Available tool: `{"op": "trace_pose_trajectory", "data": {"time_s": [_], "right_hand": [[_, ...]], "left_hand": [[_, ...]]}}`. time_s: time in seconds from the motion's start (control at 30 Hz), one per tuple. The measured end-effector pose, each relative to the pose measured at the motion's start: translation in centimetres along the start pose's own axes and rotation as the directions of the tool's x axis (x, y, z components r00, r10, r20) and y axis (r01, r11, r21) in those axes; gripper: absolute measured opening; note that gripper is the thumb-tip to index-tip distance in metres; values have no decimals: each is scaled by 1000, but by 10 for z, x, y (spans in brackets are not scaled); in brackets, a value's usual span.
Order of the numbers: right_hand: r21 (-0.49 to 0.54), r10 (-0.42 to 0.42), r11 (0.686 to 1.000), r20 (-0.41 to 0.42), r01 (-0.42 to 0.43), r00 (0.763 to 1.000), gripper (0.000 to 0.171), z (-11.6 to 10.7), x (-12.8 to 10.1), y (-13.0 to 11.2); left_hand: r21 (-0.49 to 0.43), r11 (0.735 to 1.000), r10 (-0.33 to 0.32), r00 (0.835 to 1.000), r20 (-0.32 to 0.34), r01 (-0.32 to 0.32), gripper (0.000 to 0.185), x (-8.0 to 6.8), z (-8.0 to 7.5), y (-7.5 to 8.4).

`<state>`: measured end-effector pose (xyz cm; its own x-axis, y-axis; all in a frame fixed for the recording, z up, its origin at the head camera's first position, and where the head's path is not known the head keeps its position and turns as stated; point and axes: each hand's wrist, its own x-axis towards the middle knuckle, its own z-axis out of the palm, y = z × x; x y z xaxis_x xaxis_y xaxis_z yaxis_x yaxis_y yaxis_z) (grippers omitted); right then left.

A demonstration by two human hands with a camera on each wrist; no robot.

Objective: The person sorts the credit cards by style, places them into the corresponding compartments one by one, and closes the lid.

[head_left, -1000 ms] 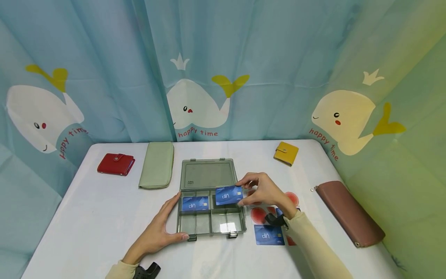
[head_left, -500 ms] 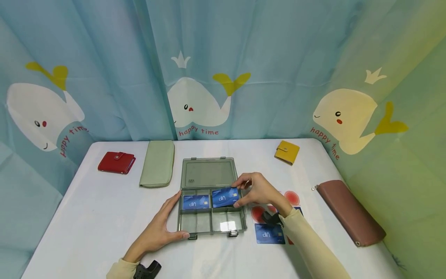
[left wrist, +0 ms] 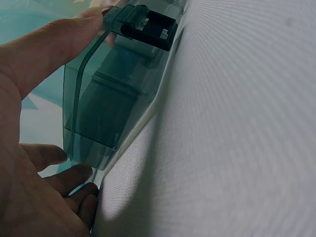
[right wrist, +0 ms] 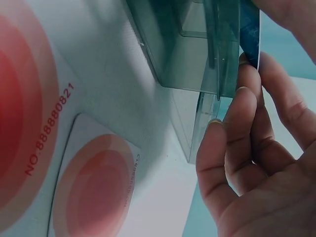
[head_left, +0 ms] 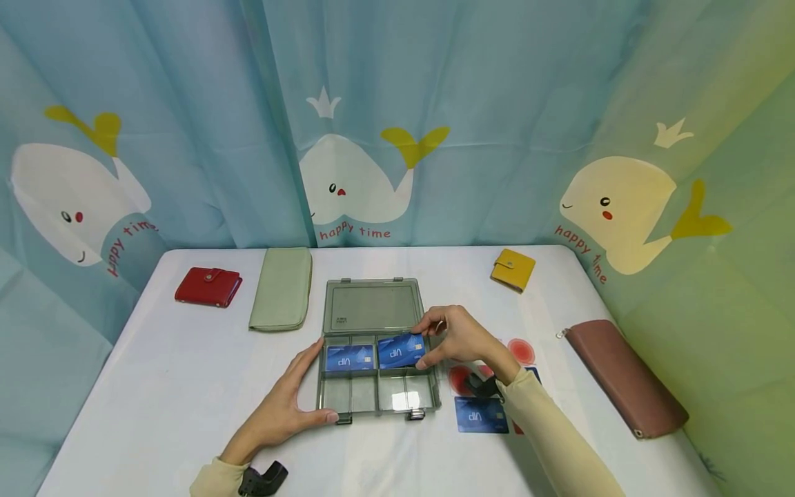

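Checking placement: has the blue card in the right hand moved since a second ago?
Yes: in the head view, the held blue card has shifted left, nearer the middle divider of the box.

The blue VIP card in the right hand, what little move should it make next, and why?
Maybe lower the blue VIP card into the far-right compartment of the green plastic box: the right hand pinches it askew there, one edge sticking up above the box.

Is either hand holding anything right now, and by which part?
The right hand pinches a blue VIP card by its right end; the left hand grips the open box by its left side.
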<state>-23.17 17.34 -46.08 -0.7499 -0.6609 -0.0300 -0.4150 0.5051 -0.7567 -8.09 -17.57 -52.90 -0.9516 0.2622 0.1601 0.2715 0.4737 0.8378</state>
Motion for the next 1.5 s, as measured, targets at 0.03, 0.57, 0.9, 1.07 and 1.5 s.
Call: {"op": "trace_pose_trajectory", "data": {"time_s": [0.03,0.57,0.9,1.07,1.5], "right_hand": [[-1,3,1000,0,-3,1000,50,0,0,-1],[-64,-23,998,-5,22,1000,60,0,-8,-5],[-40,-23,999,-55,21,998,60,-10,-19,4],[-4,-6,1000,-124,6,992,59,-27,-30,19],[-1,90,996,-152,-91,984,53,-61,-66,55]], "left_hand": [[1,1000,1,1000,-1,-1,121,0,0,0],[7,1000,7,1000,1,-7,122,1,0,1],[3,1000,3,1000,6,-3,122,1,1,-1],[1,1000,-3,1000,4,3,122,0,1,0],[-7,1000,-6,1000,-2,6,121,-1,0,2]]}}
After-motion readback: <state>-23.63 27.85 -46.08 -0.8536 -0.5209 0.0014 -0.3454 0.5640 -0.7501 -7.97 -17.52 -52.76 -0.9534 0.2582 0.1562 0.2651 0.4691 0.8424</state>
